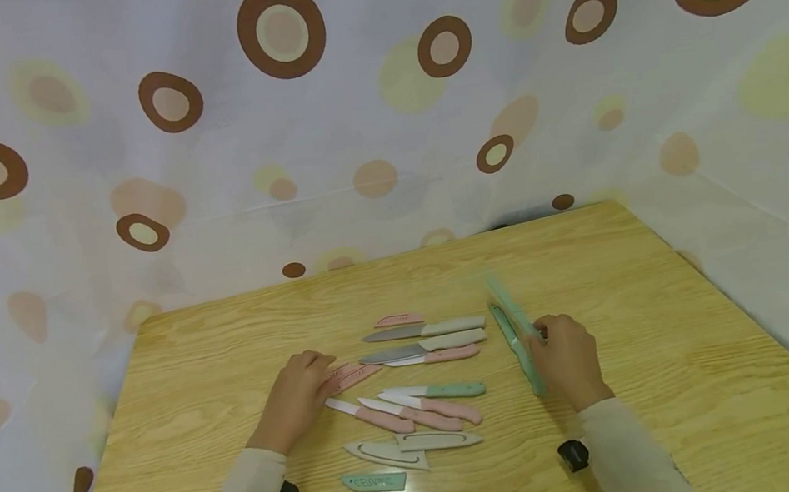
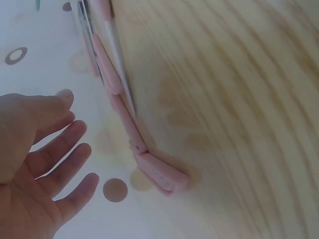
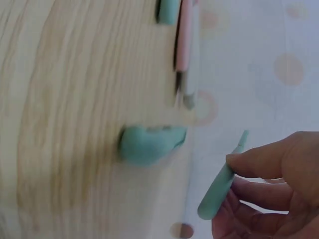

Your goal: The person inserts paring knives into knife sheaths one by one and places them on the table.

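My right hand (image 1: 567, 356) pinches a green knife (image 3: 218, 191) by its handle, lifted above the table; its far end is blurred in the head view. Beneath and left of it lies another green knife (image 1: 522, 358), which seems to have its sheath on. Over by the pink sheaths (image 1: 354, 376) is my left hand (image 1: 302, 398), fingers loosely bent and nothing in them. In the left wrist view those fingers stand apart from the pink pieces (image 2: 162, 174). Right of the sheaths lie two cream-handled knives (image 1: 454, 326) and a pink-handled knife (image 1: 452, 353).
Nearer the person lie a green-handled knife (image 1: 456, 390) and several pink-handled knives (image 1: 389, 420), blades pointing left. Two white sheaths (image 1: 440, 440) overlap below them, beside a green sheath (image 1: 375, 482). Another pink sheath (image 1: 397, 320) lies farther back. A patterned cloth (image 1: 361, 116) hangs behind the wooden table (image 1: 676, 307).
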A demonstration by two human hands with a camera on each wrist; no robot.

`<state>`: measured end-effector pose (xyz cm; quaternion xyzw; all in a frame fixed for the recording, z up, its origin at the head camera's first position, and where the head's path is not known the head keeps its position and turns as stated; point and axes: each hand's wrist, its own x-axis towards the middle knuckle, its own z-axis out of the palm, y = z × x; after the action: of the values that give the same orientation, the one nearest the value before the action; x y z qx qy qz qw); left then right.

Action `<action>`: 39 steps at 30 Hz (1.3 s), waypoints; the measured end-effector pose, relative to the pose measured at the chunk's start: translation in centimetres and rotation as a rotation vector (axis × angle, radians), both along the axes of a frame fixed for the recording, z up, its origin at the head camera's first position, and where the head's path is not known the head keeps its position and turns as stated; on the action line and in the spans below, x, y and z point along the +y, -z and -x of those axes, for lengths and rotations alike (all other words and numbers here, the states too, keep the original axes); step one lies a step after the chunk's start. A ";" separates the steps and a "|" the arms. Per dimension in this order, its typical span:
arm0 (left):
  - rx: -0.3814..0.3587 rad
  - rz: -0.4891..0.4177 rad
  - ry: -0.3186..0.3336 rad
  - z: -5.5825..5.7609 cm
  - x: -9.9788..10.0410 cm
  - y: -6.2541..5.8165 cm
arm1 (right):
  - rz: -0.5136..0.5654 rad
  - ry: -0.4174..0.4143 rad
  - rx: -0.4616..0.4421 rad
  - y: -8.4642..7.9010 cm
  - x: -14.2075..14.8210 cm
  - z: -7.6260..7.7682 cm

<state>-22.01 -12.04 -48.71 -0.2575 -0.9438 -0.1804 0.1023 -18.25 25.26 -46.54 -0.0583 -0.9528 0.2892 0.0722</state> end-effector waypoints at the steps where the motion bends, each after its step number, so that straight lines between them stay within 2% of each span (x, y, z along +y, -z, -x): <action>1: -0.001 -0.002 -0.006 0.0 -0.2 0.1 | 0.006 0.021 -0.022 0.2 0.5 0.0; 4: -0.003 -0.019 -0.020 -0.1 -0.6 0.4 | 0.014 0.051 -0.104 1.0 1.6 0.1; 8: -0.006 -0.038 -0.002 -0.1 -0.8 0.8 | 0.013 0.030 -0.194 1.8 2.4 0.2; 13: -0.012 -0.036 0.011 -0.1 -0.7 1.0 | -0.009 0.009 -0.228 2.3 2.5 0.3; 25: -0.001 -0.026 0.002 -0.1 -1.0 1.2 | -0.061 -0.018 -0.190 2.5 1.9 0.3; 30: 0.001 -0.013 -0.012 -0.2 -1.2 1.3 | -0.043 -0.016 -0.205 2.3 1.8 0.0; 33: -0.001 0.005 -0.044 -0.4 -1.5 0.9 | -0.030 -0.008 -0.178 2.2 1.8 -0.2; 39: -0.007 0.021 -0.167 -0.6 -2.5 -0.6 | 0.030 -0.013 -0.022 1.7 0.9 -0.4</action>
<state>-21.40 -14.53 -48.06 -0.1783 -0.9642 -0.1620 0.1109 -17.90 26.19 -48.26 -0.0563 -0.9495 0.3031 0.0588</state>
